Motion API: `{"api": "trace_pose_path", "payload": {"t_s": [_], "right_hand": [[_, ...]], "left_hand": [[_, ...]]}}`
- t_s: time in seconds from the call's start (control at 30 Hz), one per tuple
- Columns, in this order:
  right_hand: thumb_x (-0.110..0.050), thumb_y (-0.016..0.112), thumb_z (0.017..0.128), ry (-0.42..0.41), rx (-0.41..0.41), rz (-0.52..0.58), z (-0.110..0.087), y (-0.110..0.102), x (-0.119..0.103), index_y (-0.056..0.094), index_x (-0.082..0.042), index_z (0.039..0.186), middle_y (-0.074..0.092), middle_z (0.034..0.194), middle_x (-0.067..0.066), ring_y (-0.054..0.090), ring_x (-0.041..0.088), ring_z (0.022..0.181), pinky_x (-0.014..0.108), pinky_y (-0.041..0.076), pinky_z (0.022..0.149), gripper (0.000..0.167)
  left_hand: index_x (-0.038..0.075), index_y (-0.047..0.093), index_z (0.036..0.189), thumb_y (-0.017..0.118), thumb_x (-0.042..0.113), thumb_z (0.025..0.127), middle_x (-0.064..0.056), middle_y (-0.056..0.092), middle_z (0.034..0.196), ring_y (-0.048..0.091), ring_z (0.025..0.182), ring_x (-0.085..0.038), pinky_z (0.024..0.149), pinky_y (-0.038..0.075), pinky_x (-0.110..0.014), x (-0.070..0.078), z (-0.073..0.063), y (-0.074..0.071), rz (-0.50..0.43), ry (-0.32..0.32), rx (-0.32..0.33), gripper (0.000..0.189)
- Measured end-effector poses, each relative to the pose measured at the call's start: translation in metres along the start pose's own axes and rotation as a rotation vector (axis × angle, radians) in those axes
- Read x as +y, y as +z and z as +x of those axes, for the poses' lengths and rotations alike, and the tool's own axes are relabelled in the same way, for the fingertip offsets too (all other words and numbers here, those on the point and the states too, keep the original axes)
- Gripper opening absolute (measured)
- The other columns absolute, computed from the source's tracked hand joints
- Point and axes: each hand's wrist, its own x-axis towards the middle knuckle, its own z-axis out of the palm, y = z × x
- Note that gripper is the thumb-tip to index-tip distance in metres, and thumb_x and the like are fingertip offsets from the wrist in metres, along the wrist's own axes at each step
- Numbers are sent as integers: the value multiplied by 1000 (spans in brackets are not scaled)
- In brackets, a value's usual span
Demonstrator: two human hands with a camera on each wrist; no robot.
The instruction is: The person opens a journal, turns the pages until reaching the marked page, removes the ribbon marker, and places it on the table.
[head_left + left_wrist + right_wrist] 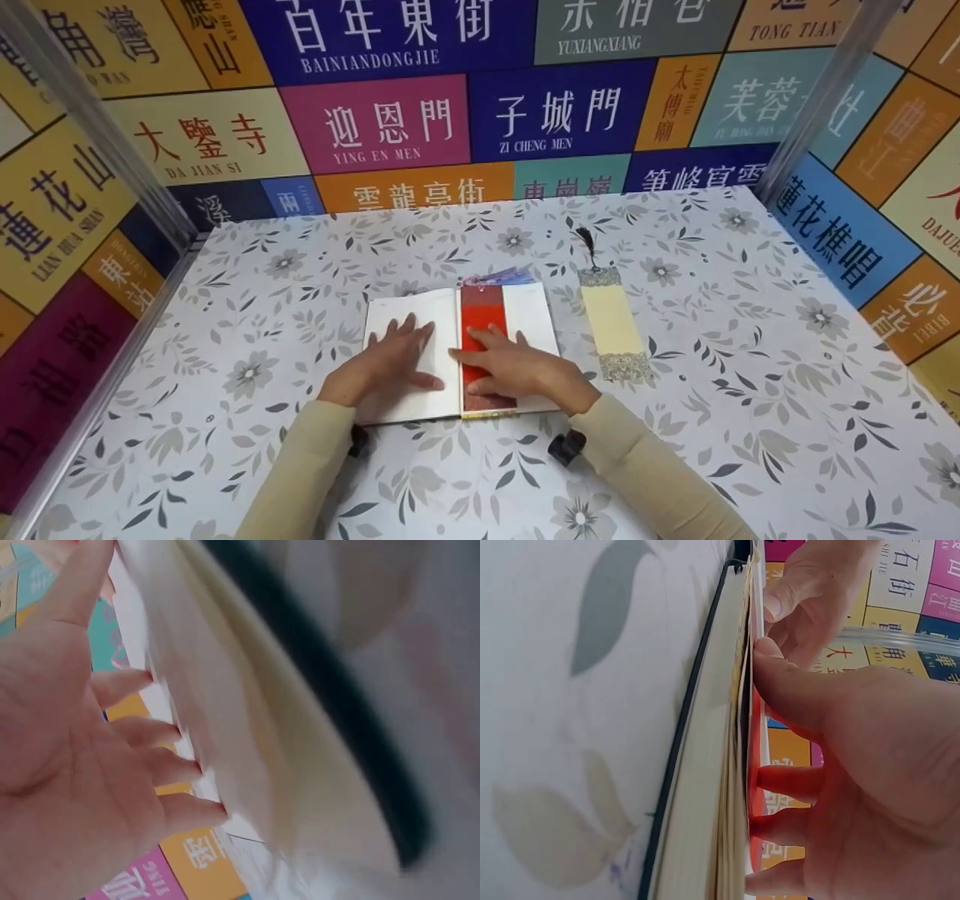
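Note:
An open book (pixel 530 304) lies on the table, its dark cover edge and pages showing side-on in the right wrist view. A red bookmark (pixel 486 315) rests lengthwise along the right page near the spine, its bluish-purple tassel (pixel 501 276) past the top edge. My left hand (pixel 386 360) presses the left page with spread fingers. Across the red bookmark and the right page lies my right hand (pixel 517 364), fingers extended. In both wrist views the fingertips meet the paper or bookmark, and neither hand is curled round anything.
Right of the book lies a cream bookmark (pixel 611 319) with patterned silver-grey ends and a black tassel (pixel 586 244). A floral cloth (pixel 300 465) covers the table. Panels with colourful printed signs (pixel 375 124) enclose the back and sides.

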Motion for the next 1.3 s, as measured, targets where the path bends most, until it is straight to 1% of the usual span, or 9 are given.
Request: {"api": "trace_pose_path", "payload": {"t_s": [0.1, 0.2, 0.3, 0.5, 0.67, 0.93, 1.03, 1.13, 1.3], "right_hand": [[-38, 59, 100, 2, -1, 6, 0, 0, 0, 31, -37, 157, 12, 171, 9, 8, 34, 158, 62, 6, 127, 64], [-37, 60, 99, -4, 1, 6, 0, 0, 1, 31, -36, 157, 13, 170, 9, 9, 34, 158, 62, 7, 126, 64], [-36, 61, 99, -10, 8, 7, 0, -1, 1, 32, -35, 157, 15, 170, 10, 14, 33, 157, 63, 10, 126, 64], [-36, 62, 99, -13, 18, 2, -1, -2, 1, 33, -34, 157, 17, 169, 11, 17, 32, 156, 63, 11, 125, 65], [-37, 61, 99, -15, 15, -15, 0, -1, 1, 34, -32, 157, 18, 169, 13, 13, 34, 157, 63, 10, 126, 64], [-38, 59, 100, -8, 0, -22, 0, 0, 1, 31, -34, 158, 13, 170, 12, 9, 38, 157, 63, 7, 126, 64], [-39, 57, 101, -6, -9, -29, -1, 1, 1, 29, -34, 158, 10, 170, 11, 7, 40, 157, 64, 5, 126, 64], [-40, 56, 101, -8, -10, -26, -1, 0, 0, 29, -34, 158, 9, 171, 11, 6, 41, 157, 64, 5, 126, 64], [-40, 58, 100, -6, 3, -14, -1, 0, 0, 31, -34, 157, 13, 170, 10, 8, 40, 157, 63, 6, 126, 64]], "left_hand": [[15, 20, 161, 76, 47, 85, -21, 1, 168, -2, 155, -46, 124, 2, -66, 0, 4, -3, -13, 1, -6, 101], [18, 17, 162, 76, 48, 85, -19, -2, 168, -4, 155, -43, 124, 1, -65, 2, 7, -5, -19, -27, -37, 101], [18, 15, 162, 75, 49, 85, -19, -3, 169, -5, 155, -44, 124, 3, -66, 5, 8, -8, 3, -42, -66, 102], [17, 14, 162, 74, 48, 86, -21, -2, 168, -3, 154, -47, 123, 7, -69, 10, 10, -10, 51, -39, -69, 102], [16, 13, 162, 71, 50, 88, -23, -2, 168, 0, 154, -48, 120, 10, -72, 10, 9, -8, 87, -31, -60, 101], [16, 13, 162, 74, 51, 86, -21, -3, 168, -3, 154, -47, 120, 5, -74, 8, 7, -1, 40, -51, -32, 103], [16, 12, 162, 74, 54, 84, -22, -3, 168, -4, 154, -47, 120, 4, -74, 10, 8, 1, 47, -64, -22, 107], [16, 14, 162, 76, 55, 81, -22, 0, 168, -1, 154, -48, 119, 5, -75, 13, 8, 2, 60, -73, 1, 109], [16, 20, 161, 79, 56, 79, -22, 7, 168, 5, 154, -47, 120, 10, -73, 14, 8, 3, 78, -66, 40, 109]]}}
